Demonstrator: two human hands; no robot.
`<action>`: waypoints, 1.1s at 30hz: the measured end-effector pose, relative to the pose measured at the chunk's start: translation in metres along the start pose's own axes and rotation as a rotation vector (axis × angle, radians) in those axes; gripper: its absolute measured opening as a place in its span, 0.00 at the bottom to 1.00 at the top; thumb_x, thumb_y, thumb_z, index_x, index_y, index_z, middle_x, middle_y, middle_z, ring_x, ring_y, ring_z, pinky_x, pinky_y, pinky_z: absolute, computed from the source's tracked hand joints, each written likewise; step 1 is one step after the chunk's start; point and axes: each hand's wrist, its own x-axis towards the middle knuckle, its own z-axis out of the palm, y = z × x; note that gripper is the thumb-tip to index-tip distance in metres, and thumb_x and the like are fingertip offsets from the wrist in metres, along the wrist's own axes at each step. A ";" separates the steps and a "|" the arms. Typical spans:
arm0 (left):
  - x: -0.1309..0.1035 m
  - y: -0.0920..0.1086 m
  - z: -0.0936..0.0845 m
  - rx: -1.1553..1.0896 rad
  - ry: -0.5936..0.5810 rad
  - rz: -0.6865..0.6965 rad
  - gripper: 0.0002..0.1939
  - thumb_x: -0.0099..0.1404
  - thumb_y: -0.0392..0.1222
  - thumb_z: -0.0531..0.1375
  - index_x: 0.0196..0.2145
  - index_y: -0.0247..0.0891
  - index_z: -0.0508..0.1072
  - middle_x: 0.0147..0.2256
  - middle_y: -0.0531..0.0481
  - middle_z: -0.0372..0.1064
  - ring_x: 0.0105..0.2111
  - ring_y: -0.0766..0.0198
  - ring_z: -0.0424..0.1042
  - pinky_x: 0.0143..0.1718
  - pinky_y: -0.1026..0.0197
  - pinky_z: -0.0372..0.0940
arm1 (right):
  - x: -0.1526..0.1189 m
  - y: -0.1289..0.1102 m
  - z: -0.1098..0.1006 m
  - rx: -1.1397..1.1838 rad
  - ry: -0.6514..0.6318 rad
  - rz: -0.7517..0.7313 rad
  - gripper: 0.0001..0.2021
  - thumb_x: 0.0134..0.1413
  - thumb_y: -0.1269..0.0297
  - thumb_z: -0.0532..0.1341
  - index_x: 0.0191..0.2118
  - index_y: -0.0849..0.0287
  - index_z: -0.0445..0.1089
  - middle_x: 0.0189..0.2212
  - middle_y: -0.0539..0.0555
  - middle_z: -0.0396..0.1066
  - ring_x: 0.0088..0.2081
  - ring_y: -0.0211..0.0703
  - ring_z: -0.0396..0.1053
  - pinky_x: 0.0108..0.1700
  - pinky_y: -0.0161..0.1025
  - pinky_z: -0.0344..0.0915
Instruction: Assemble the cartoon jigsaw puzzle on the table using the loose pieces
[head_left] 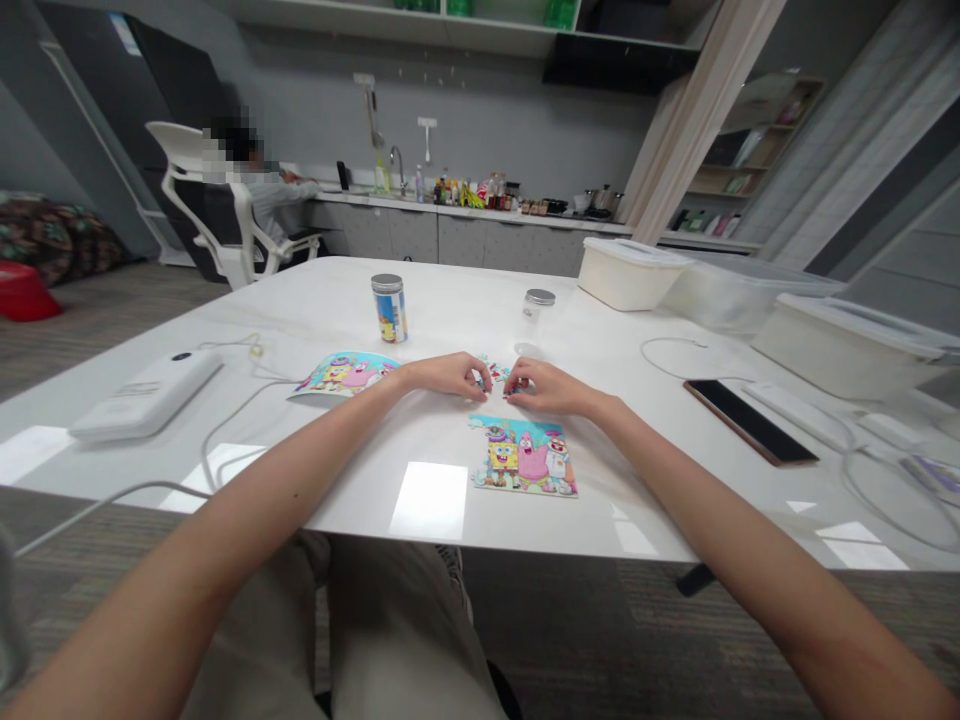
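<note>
A partly assembled cartoon jigsaw puzzle (529, 458) lies flat near the table's front edge, its left edge uneven. Just beyond it, my left hand (452, 376) is curled, with thumb and fingertips closed on a small puzzle piece. Facing it a short gap away, my right hand (546, 386) also pinches a small piece, partly covered by the fingers. Loose puzzle pieces (495, 370) are scattered between and behind both hands. A curved picture sheet (346, 372) with the same characters lies left of my left hand, partly behind my forearm.
Behind the hands stand a jar with a cartoon label (389, 310) and a clear jar (534, 320), both silver-lidded. A white device (150, 395) with cables lies left. To the right are a phone (750, 420) and storage boxes (630, 275). A person (274, 205) sits at the far counter.
</note>
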 end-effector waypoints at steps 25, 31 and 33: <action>-0.003 -0.003 -0.004 0.003 -0.055 0.054 0.15 0.50 0.35 0.58 0.38 0.36 0.73 0.19 0.60 0.63 0.20 0.70 0.61 0.28 0.66 0.55 | -0.001 -0.011 0.009 -0.037 0.095 0.018 0.09 0.57 0.70 0.58 0.42 0.58 0.71 0.37 0.56 0.65 0.40 0.45 0.66 0.44 0.44 0.65; -0.002 -0.006 0.000 -0.006 -0.027 0.046 0.10 0.51 0.37 0.59 0.34 0.37 0.73 0.19 0.59 0.62 0.20 0.71 0.59 0.27 0.66 0.55 | -0.006 -0.012 0.010 -0.015 0.072 0.085 0.09 0.57 0.70 0.58 0.44 0.57 0.70 0.39 0.56 0.65 0.41 0.46 0.66 0.46 0.45 0.65; -0.001 -0.007 0.001 -0.016 -0.022 0.041 0.10 0.51 0.37 0.59 0.34 0.37 0.73 0.19 0.59 0.62 0.20 0.71 0.59 0.27 0.66 0.55 | -0.009 -0.014 0.009 0.011 0.073 0.105 0.07 0.56 0.71 0.59 0.41 0.57 0.70 0.38 0.55 0.65 0.42 0.46 0.66 0.46 0.45 0.65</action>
